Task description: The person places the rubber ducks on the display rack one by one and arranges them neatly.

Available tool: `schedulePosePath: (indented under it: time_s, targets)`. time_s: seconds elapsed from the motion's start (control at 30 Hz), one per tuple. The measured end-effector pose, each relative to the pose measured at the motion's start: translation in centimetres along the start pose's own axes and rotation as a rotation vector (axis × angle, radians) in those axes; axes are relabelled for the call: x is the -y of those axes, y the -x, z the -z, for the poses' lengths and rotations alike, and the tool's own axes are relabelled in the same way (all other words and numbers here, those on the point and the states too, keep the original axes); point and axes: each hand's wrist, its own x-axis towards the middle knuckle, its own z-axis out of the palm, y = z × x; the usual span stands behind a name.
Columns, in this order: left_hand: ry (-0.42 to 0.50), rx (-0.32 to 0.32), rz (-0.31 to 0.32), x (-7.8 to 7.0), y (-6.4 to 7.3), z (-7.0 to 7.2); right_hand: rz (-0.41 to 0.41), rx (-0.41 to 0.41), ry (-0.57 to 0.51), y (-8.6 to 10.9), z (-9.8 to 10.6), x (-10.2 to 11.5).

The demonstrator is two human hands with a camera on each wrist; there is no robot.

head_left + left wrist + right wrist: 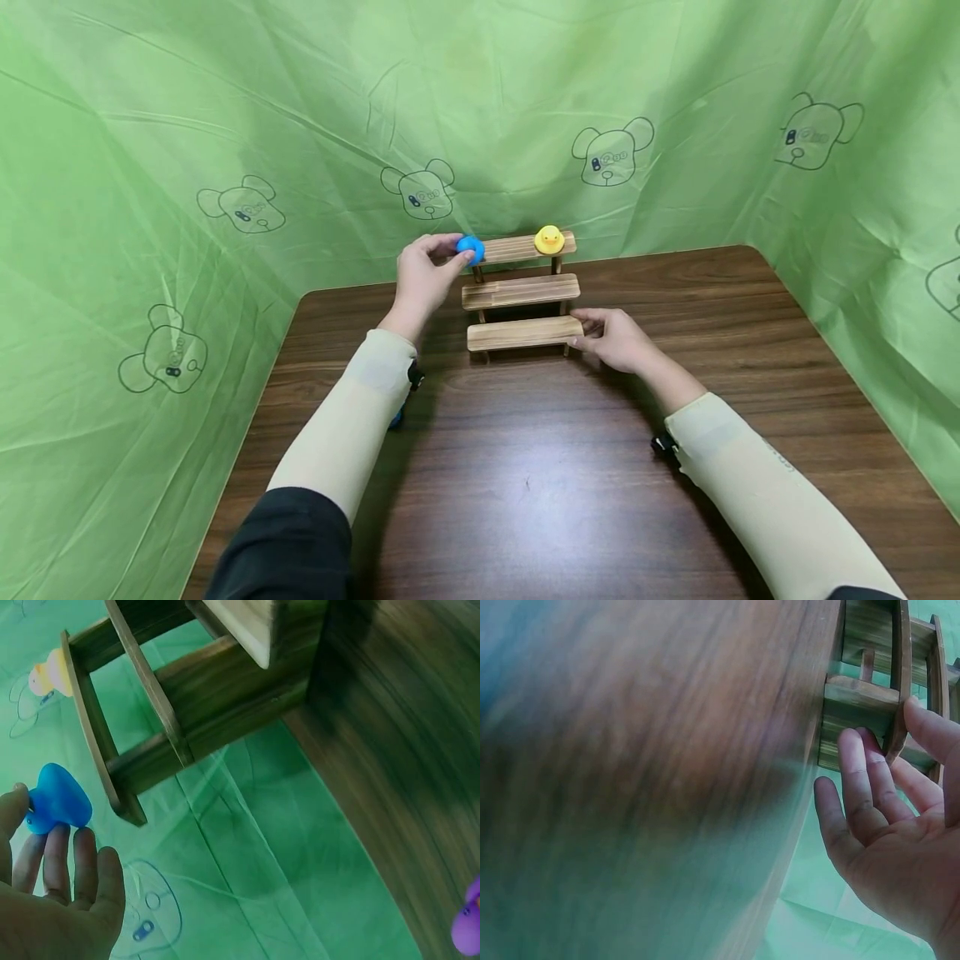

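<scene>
My left hand [423, 279] pinches a blue rubber duck [60, 799] between thumb and fingers. It holds the duck at the left end of the top step of a three-tier wooden stand [521, 291]. A yellow rubber duck [550, 241] sits near the right end of that same top step. My right hand [613, 340] grips the right end of the bottom step [521, 333], thumb on one side and fingers on the other. In the right wrist view, the thumb rests on the board's edge, with the other fingers spread around its end.
The stand is at the back of a dark wood table [525, 467]. Green cloth [510, 100] with printed bear heads hangs behind and at both sides. A purple duck-like toy [466, 930] lies on the table at the left. Beside my left forearm a small blue thing [395, 419] is mostly hidden.
</scene>
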Motion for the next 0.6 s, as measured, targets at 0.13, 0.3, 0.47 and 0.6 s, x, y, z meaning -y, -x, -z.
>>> schedulePosePath:
  time_s: [0.13,0.3,0.47,0.6]
  targets:
    - [-0.011,0.020,0.012,-0.6,-0.4,-1.1,0.004,0.000,-0.008,-0.1,0.0,-0.1]
    - [-0.041,0.031,0.005,-1.1,-0.8,-2.4,0.003,0.004,-0.006,-0.2,-0.1,-0.1]
    - [-0.077,0.034,0.006,-1.5,-1.2,-3.8,0.000,0.003,-0.004,-0.1,0.0,-0.2]
    - [-0.088,0.044,0.020,-1.8,-1.4,-4.8,-0.005,0.002,0.000,0.0,0.0,-0.1]
